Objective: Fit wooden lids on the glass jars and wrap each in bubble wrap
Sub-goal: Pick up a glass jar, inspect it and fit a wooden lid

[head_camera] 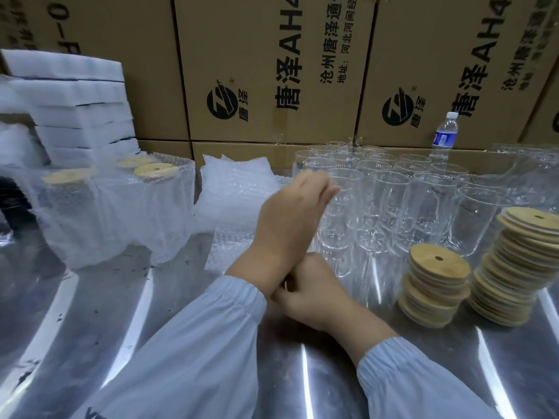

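A crowd of empty glass jars (423, 201) stands upright and open-mouthed on the shiny metal tabletop (90, 313), none of them lidded. The left hand (287, 216) reaches to the nearest left jar of that crowd, its fingers (325, 190) straight and pressed together by the rim; motion blur hides whether they touch the glass. The right hand (314, 294) lies in front of the jars, tucked under the left wrist, its fingers curled inward, and whether they pinch anything cannot be told. Both arms wear pale blue sleeves. To the right front of the jars stand two stacks of round wooden lids, each lid with a small hole: a short stack (435, 285) and a taller, leaning stack (520, 267). Left of the jars lies a heap of bubble wrap sheets (239, 189), and further left stand wrapped jars (121, 213) with wooden lids on top. Beyond those rises a pile of white foam sheets (81, 110). Behind the jars a water bottle (444, 136) with a blue label, too small to read, stands against brown cartons (272, 71) printed with a round black logo, "唐泽AH4", "沧州唐泽通" and "地址:河北河间".
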